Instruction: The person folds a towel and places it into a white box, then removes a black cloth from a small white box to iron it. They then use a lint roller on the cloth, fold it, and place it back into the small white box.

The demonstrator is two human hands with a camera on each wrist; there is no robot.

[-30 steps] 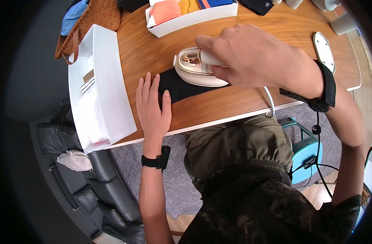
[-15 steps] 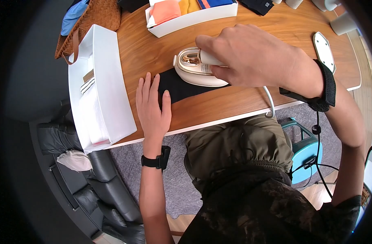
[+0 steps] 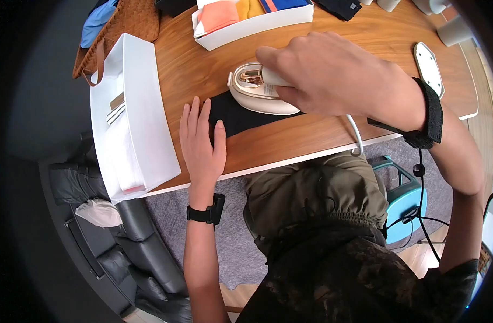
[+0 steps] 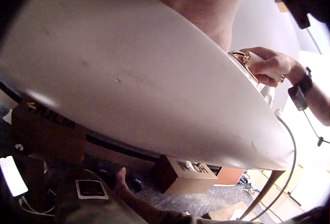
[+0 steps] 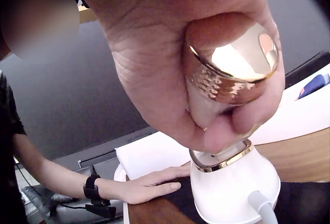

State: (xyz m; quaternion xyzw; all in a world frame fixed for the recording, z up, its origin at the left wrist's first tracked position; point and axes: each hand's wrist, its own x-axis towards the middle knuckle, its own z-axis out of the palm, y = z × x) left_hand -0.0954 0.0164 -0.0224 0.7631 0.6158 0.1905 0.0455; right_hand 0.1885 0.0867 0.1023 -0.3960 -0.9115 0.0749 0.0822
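The right hand was curled round the handle of the iron; the right wrist view showed its fingers closed about the shaft, below a gold end cap. The iron stood on a strip of black cloth near the front edge of the wooden table. Its soleplate faced down and could not be seen; in the head view its rear end was covered by the right hand, and the cloth beneath it was concealed. The left hand lay flat at the cloth's left end, fingers straight and slightly spread, thumb set apart. In the left wrist view a pale surface filled most of the frame and hid the left fingers. The cable ran from behind the right hand over the table edge. The table top was brown-grained with a white edge. A tall white bin stood at its left, its contents partly visible; a white box of folded fabrics was cut off at the top. A black sofa, a grey rug and a blue-green stool lay below table level.
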